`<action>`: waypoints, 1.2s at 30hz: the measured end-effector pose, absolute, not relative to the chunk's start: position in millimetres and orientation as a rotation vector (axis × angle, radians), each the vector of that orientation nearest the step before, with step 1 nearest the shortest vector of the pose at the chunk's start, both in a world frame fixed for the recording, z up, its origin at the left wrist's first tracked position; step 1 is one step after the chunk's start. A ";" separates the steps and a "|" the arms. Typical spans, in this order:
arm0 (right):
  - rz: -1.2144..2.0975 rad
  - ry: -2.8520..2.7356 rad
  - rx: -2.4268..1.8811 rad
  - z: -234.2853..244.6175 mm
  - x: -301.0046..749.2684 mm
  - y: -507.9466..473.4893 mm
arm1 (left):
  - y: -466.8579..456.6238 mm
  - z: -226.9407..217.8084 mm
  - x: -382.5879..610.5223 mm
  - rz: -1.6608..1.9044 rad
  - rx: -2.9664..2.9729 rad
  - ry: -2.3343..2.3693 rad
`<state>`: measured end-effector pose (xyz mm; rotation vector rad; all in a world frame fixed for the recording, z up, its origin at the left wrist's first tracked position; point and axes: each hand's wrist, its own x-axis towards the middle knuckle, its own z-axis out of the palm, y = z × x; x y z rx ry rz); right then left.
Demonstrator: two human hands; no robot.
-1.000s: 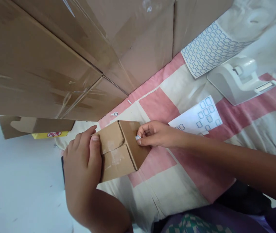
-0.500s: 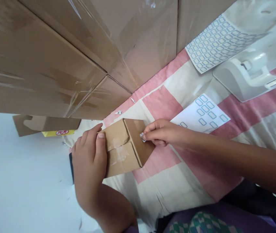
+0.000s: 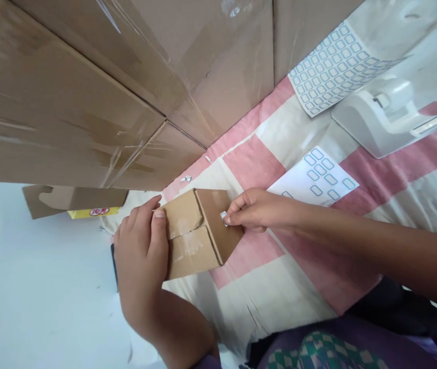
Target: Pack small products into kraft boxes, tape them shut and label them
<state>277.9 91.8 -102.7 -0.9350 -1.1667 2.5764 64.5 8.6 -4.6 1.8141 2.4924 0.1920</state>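
Observation:
A small brown cardboard box (image 3: 187, 245) lies on the pink and white checked cloth, its flaps taped closed on the face towards me. My left hand (image 3: 141, 246) grips its left end, thumb along the near edge and fingers over the far side; some fingertips are hidden. At the box's right-hand face, my right hand (image 3: 253, 209) pinches a small white sticker (image 3: 223, 217) with a blue border between thumb and finger. The sticker is against that face or very close to it. Beside my right wrist is a partly used sticker sheet (image 3: 299, 178).
Large taped cartons (image 3: 68, 102) form a wall behind the box. A white tape dispenser (image 3: 380, 115) and a fuller sticker sheet (image 3: 328, 69) lie at the upper right. On the left are an open carton (image 3: 87, 197) and a yellow pack (image 3: 87, 212). Paper scraps (image 3: 186, 179) dot the cloth.
The view has shifted slightly. My right hand's fingers have closed in a little around the sticker at the box face. The left hand keeps its place on the box.

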 end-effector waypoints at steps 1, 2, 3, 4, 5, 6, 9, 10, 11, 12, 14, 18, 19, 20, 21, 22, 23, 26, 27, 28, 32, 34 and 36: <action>2.571 -1.197 -0.935 -103.2 278.6 92.2 | 8.4 -5.3 63.8 0.196 1.821 2.500; 2.569 -1.224 -0.934 -103.7 279.1 92.6 | 8.1 -5.9 63.2 0.199 1.826 2.507; 2.568 -1.247 -0.931 -104.2 279.5 92.9 | 7.8 -6.3 62.6 0.201 1.828 2.512; 2.566 -1.266 -0.928 -104.9 279.8 93.2 | 7.6 -6.6 62.1 0.200 1.827 2.512; 2.563 -1.283 -0.924 -105.6 280.0 93.5 | 7.3 -6.7 61.8 0.200 1.824 2.513; 2.564 -1.298 -0.920 -106.4 280.0 93.7 | 7.2 -6.7 61.6 0.202 1.822 2.514; 2.601 -1.308 -0.909 -108.0 279.1 94.3 | 7.6 -6.5 61.6 0.209 1.819 2.508; 2.621 -1.296 -0.896 -108.1 278.6 94.3 | 7.9 -6.5 61.6 0.208 1.816 2.505; 2.642 -1.275 -0.878 -107.9 278.1 94.2 | 8.3 -6.6 61.7 0.208 1.813 2.503; 2.659 -1.249 -0.860 -107.4 277.5 94.0 | 8.7 -6.8 61.6 0.209 1.809 2.502; 2.677 -1.188 -0.825 -105.5 276.6 93.2 | 9.1 -7.0 61.5 0.217 1.808 2.500; 2.696 -1.089 -0.841 -100.4 275.4 91.9 | 8.5 -7.2 61.3 0.228 1.824 2.487; 2.698 -1.075 -0.861 -99.3 275.2 91.9 | 8.3 -7.2 61.4 0.226 1.826 2.489; 2.696 -1.066 -0.886 -98.4 275.0 91.9 | 8.0 -7.1 61.4 0.224 1.824 2.492; 2.690 -1.061 -0.908 -97.7 274.9 92.0 | 7.8 -6.9 61.6 0.223 1.820 2.497; 2.685 -1.060 -0.925 -97.2 274.9 92.1 | 7.8 -6.8 61.7 0.222 1.817 2.497; 2.677 -1.073 -0.937 -96.9 275.0 92.2 | 7.8 -6.6 61.8 0.223 1.815 2.495; 2.532 -1.275 -0.936 -96.4 275.6 91.1 | 8.3 -6.1 61.8 0.224 1.808 2.487; 2.439 -1.371 -0.920 -96.4 275.8 90.4 | 8.6 -6.1 61.8 0.223 1.808 2.486; 2.345 -1.457 -0.903 -96.4 276.0 89.5 | 8.9 -6.1 61.8 0.222 1.810 2.486; 2.243 -1.556 -0.902 -96.6 275.5 87.5 | 9.6 -6.3 61.5 0.216 1.817 2.478; 2.277 -1.541 -0.910 -96.9 275.0 87.9 | 9.7 -6.1 61.2 0.215 1.818 2.472; 2.268 -1.560 -0.884 -97.3 275.0 88.9 | 9.8 -5.9 61.2 0.214 1.830 2.472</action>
